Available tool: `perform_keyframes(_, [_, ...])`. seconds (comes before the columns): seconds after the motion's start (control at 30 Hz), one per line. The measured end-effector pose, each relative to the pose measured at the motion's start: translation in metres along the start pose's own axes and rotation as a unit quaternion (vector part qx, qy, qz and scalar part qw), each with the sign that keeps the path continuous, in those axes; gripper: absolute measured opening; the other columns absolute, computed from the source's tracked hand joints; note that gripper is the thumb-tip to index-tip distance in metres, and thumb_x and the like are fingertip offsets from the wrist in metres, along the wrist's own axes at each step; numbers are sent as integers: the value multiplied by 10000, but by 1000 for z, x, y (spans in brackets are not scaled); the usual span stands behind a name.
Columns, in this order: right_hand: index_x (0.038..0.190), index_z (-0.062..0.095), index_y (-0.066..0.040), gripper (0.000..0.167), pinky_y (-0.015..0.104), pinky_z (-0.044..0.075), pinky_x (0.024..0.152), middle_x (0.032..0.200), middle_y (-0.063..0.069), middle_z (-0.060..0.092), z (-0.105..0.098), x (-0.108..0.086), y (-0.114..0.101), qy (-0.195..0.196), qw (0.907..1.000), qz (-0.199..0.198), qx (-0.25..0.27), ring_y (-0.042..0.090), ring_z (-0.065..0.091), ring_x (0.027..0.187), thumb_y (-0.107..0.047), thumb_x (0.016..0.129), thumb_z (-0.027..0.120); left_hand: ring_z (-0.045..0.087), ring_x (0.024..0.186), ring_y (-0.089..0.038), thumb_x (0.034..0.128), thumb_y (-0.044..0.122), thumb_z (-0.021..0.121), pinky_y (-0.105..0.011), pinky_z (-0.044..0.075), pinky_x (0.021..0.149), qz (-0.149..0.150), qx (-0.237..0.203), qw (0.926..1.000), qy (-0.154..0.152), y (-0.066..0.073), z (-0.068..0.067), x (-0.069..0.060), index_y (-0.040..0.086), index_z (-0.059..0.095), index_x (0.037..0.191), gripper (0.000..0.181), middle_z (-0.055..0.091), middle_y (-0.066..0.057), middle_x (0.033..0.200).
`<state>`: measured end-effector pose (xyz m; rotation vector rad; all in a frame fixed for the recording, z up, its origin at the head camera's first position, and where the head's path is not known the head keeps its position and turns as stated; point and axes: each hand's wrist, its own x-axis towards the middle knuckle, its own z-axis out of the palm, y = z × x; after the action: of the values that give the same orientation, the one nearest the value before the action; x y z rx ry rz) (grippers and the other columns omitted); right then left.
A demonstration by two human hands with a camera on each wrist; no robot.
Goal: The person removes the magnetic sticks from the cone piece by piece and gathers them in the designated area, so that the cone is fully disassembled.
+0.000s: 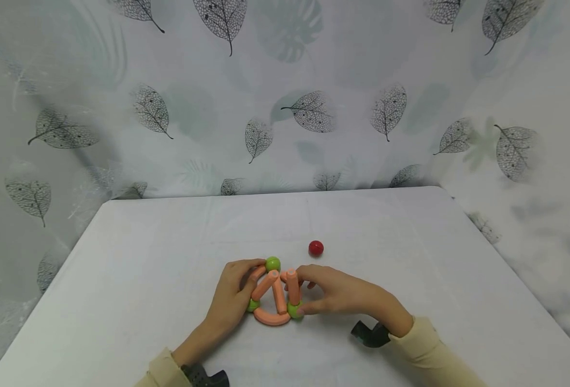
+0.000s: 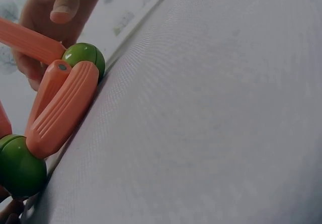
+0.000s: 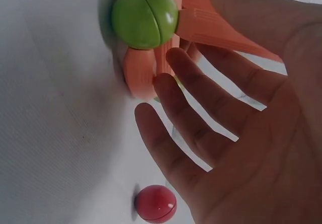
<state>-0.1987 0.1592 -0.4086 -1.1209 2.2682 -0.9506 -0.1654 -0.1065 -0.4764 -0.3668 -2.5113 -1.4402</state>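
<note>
Two broad surfaces lie past and beneath the fingers: a leaf-printed sheet (image 1: 265, 70) rises well beyond them, and a white counter (image 1: 120, 312) spreads under them. The right hand (image 1: 345, 293) has its fingers released, long and loosely spread beside the work; whether the thumb or index tip touches it, I cannot tell. The left hand (image 1: 229, 295) holds the other side, thumb and index finger about a curved bar (image 1: 256, 274).

Between the two sets of fingers sits an orange-and-green frame (image 1: 279, 295), on the counter. Its right upright bar (image 1: 293, 290) stands just beside the right index finger, long axis running nearly straight up, top end free. A leaning bar (image 1: 264, 286) starts near the left thumb and tilts inward, away from those fingers. On the person's side of both hands' fingers, a front curved bar (image 1: 272, 318) bows toward the body.

Three green balls join the bars: the back ball (image 1: 272, 264) at the left index fingertip, the left ball (image 1: 253, 305) just below the left thumb, the right ball (image 1: 295, 310) by the right thumb tip.

Smallest is a red ball (image 1: 316, 248), loose on the counter. The relation that matters most, I judge, is this: it lies beyond the right fingers, apart from them, nearer that hand than the left; being round, it has no long axis.
</note>
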Motion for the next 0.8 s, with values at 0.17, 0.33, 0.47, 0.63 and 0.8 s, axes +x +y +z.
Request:
perform_keyframes(0.17, [1072, 612, -296, 255, 355, 521, 1031, 1167, -162, 628, 4, 1, -2, 79, 9996, 59, -259, 74, 580, 1133, -317, 918, 814, 569, 1224, -165, 998, 58, 654, -462, 436, 1061, -61, -30, 10000, -12, 0, 0, 0, 210, 725, 1256, 307, 724, 74, 1256])
perform_keyframes(0.33, [1005, 626, -310, 200, 325, 523, 991, 1146, -153, 643, 6, 2, -1, 161, 9987, -33, -482, 74, 578, 1089, -288, 926, 808, 567, 1209, -161, 978, 32, 652, -446, 440, 1050, -139, -67, 9999, -1, 1, 0, 0, 198, 731, 1225, 308, 727, 68, 1244])
perform_keyframes(0.47, [1027, 623, -291, 184, 314, 525, 973, 1139, -129, 656, 8, 3, -2, 200, 9976, -63, -654, 106, 593, 1081, -259, 946, 786, 559, 1207, -151, 984, 46, 649, -441, 447, 1044, -282, -66, 9996, -41, 2, 0, -1, 205, 733, 1203, 284, 720, 71, 1247])
perform_keyframes(0.63, [1034, 623, -277, 183, 312, 524, 964, 1141, -115, 661, 8, 2, -5, 209, 9970, -23, -745, 136, 603, 1082, -256, 949, 783, 554, 1206, -149, 978, 40, 642, -439, 449, 1036, -370, -66, 9993, -85, 3, -1, -1, 207, 733, 1191, 285, 716, 69, 1238])
perform_keyframes(0.8, [993, 610, -305, 192, 322, 524, 996, 1146, -140, 654, 7, 2, -8, 244, 9968, 17, -764, 81, 594, 1103, -254, 943, 788, 554, 1188, -146, 947, 21, 656, -434, 447, 1032, -383, -20, 9992, -91, 3, -1, -1, 219, 735, 1164, 305, 715, 81, 1218])
